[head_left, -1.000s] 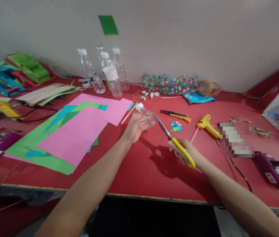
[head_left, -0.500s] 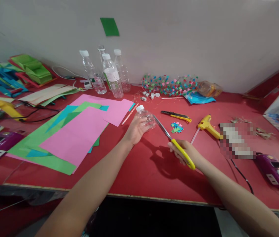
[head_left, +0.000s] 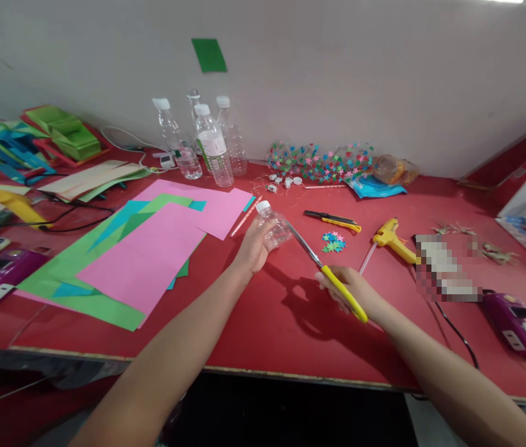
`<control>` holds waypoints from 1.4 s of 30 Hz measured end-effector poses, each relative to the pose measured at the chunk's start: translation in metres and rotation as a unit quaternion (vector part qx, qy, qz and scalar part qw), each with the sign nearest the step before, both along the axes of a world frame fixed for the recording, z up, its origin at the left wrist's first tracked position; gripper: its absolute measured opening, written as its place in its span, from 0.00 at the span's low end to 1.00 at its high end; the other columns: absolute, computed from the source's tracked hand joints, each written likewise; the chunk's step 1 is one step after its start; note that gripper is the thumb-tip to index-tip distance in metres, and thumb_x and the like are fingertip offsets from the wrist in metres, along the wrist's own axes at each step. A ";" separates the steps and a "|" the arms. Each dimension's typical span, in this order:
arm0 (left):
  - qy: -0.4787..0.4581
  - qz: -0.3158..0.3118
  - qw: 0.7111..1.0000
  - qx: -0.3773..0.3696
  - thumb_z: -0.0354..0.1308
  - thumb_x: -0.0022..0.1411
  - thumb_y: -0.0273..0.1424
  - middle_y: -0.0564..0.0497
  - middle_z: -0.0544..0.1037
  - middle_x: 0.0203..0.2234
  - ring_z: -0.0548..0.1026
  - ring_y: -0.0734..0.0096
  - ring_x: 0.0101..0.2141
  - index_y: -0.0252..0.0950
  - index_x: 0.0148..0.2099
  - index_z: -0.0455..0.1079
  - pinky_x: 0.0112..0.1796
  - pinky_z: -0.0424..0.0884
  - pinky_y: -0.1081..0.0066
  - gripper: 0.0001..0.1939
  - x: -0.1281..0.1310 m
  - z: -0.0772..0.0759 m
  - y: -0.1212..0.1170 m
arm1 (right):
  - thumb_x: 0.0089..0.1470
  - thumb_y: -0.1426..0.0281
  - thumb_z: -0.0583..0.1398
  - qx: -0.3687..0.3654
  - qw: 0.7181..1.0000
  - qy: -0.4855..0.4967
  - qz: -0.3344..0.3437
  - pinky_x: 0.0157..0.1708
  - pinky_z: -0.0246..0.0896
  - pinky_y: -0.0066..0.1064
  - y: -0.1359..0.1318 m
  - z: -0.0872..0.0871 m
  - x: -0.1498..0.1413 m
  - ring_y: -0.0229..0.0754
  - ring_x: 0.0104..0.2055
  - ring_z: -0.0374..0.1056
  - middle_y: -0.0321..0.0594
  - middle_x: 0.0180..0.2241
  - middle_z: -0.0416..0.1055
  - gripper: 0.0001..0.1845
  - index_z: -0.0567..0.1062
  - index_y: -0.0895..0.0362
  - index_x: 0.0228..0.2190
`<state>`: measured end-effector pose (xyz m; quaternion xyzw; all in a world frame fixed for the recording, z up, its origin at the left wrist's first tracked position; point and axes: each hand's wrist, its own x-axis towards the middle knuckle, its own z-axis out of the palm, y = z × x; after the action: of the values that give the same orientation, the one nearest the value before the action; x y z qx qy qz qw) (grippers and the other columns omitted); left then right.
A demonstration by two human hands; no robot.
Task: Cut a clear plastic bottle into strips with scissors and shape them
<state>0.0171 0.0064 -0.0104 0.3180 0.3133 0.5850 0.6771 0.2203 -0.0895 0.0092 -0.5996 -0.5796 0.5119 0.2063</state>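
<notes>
- At our left, we have a pink sheet [head_left: 146, 254] lying over a green sheet [head_left: 53, 273] on the red table [head_left: 254, 335].
- Behind the sheets, near the wall, we see four clear bottles [head_left: 214, 146] standing close together.
- Our left hand [head_left: 250, 249] is wrapped around a short bottle piece [head_left: 281, 232], its white cap [head_left: 263, 206] on and pointing away from us. We judge it to be a bottle cut down, since it is far shorter than the standing ones.
- The scissors [head_left: 344, 293] slant up to the piece's right side, blade tips at or just beside its edge; we cannot tell whether they touch or bite into it.
- Beyond, a star-covered bottle [head_left: 321, 162] lies along the wall.
- Nearer us are a small heap of loose stars [head_left: 334, 242] and, just behind it, a cutter [head_left: 340, 220]; neither is in our hands.
- Our right hand [head_left: 360, 288] grips the scissors by the yellow handles.
- Further right, a yellow glue gun [head_left: 396, 244] rests on the table, apart from our fingers.
</notes>
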 end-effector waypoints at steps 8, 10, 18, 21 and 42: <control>-0.020 0.063 0.997 0.026 0.67 0.48 0.32 0.55 0.74 0.29 0.76 0.74 0.31 0.37 0.39 0.64 0.36 0.75 0.69 0.17 -0.011 0.006 0.010 | 0.49 0.41 0.59 0.061 0.994 0.000 0.088 0.16 0.47 0.25 -0.002 0.010 0.008 0.31 0.16 0.54 0.28 0.15 0.56 0.30 0.59 0.54 0.22; -0.024 0.081 0.996 0.024 0.66 0.49 0.31 0.55 0.74 0.28 0.76 0.73 0.30 0.37 0.38 0.64 0.37 0.75 0.67 0.16 -0.011 0.009 0.010 | 0.49 0.40 0.58 0.065 0.992 -0.025 0.105 0.17 0.45 0.25 -0.003 0.012 0.008 0.31 0.17 0.53 0.28 0.16 0.57 0.31 0.59 0.54 0.22; -0.028 0.084 0.995 0.038 0.65 0.52 0.32 0.54 0.75 0.31 0.77 0.71 0.33 0.36 0.38 0.65 0.43 0.76 0.60 0.13 -0.002 0.012 0.002 | 0.52 0.37 0.52 0.066 0.986 -0.044 0.147 0.20 0.44 0.26 -0.008 0.017 0.006 0.32 0.19 0.51 0.29 0.17 0.56 0.32 0.59 0.54 0.23; -0.034 0.090 0.994 0.043 0.65 0.52 0.32 0.53 0.75 0.31 0.77 0.70 0.33 0.36 0.38 0.66 0.43 0.76 0.59 0.13 -0.002 0.010 0.002 | 0.51 0.36 0.52 0.075 0.980 -0.082 0.163 0.21 0.45 0.27 -0.009 0.019 0.007 0.33 0.21 0.52 0.31 0.19 0.58 0.33 0.62 0.55 0.24; 0.006 0.052 0.995 0.085 0.64 0.56 0.34 0.52 0.74 0.35 0.76 0.70 0.37 0.37 0.41 0.66 0.47 0.74 0.61 0.13 0.011 0.013 -0.015 | 0.57 0.40 0.50 0.039 0.987 0.057 0.147 0.19 0.48 0.27 -0.017 0.001 0.008 0.31 0.18 0.54 0.27 0.18 0.54 0.32 0.66 0.57 0.32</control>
<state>0.0278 -0.0087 0.0028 0.3610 0.2832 0.6421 0.6141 0.2285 -0.1062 0.0106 -0.4694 -0.6681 0.5471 0.1843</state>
